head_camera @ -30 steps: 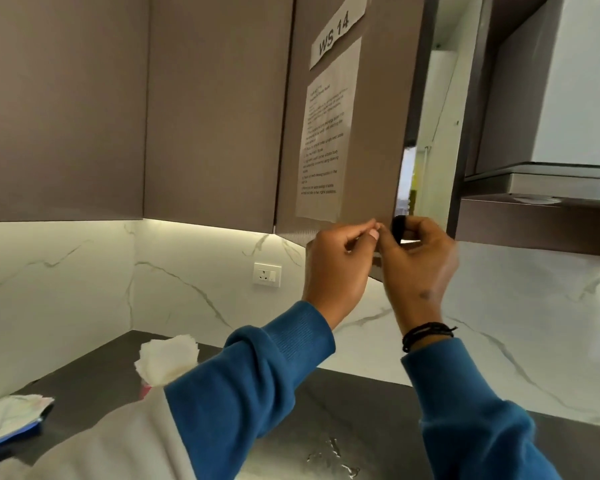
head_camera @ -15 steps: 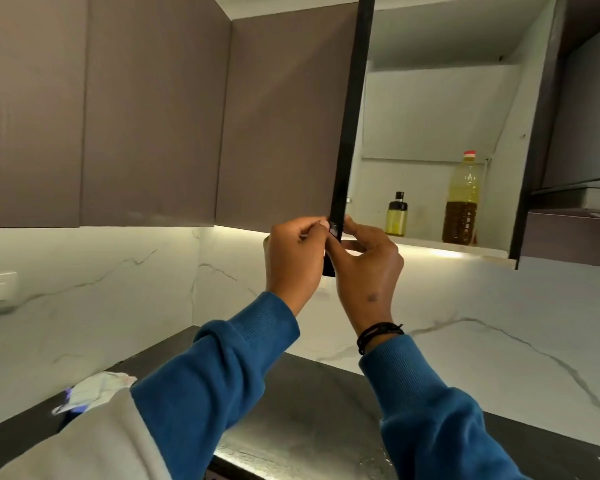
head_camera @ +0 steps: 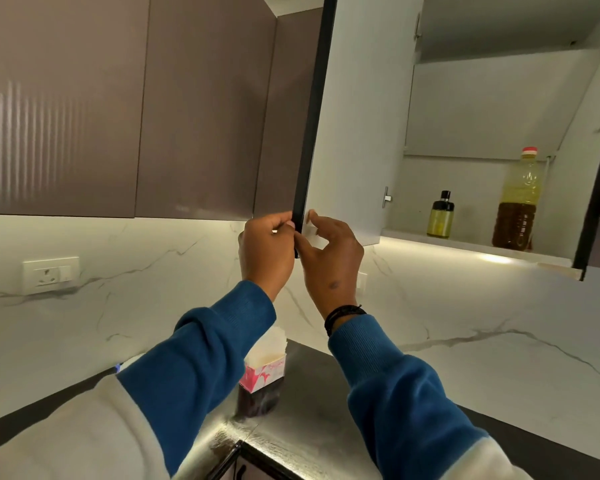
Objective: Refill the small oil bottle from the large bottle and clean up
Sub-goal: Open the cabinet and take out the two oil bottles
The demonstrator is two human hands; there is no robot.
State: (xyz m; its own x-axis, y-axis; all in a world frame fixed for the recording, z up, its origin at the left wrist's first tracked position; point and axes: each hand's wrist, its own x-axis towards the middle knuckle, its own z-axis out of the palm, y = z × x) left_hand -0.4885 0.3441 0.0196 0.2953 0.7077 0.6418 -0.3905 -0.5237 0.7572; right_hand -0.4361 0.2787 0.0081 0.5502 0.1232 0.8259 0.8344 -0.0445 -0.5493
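Your left hand (head_camera: 269,249) and your right hand (head_camera: 331,261) meet at the lower corner of the open cabinet door (head_camera: 352,133), which stands edge-on to you with its dark edge running upward and its pale inner face turned to the right. The fingers of your left hand are curled and pinch the dark edge from the left side. Your right hand sits on the inner-face side: its thumb presses toward the edge while its fingers (head_camera: 314,216) are loosely bent and spread, fingertips at the pale face; whether they actually grip the door you cannot tell.

Inside the cabinet, on the bottom shelf (head_camera: 464,244), the small oil bottle (head_camera: 441,214) stands upright with a black cap, holding yellowish oil. The large bottle (head_camera: 517,202) stands upright well to its right, near the cabinet's side wall, red-capped, with a dark lower part and yellow upper part. Both are well apart from your hands.

Below your forearms, a box of tissues (head_camera: 265,365) rests on the dark countertop (head_camera: 312,410). A wall socket (head_camera: 50,274) is set in the marbled backsplash at left.
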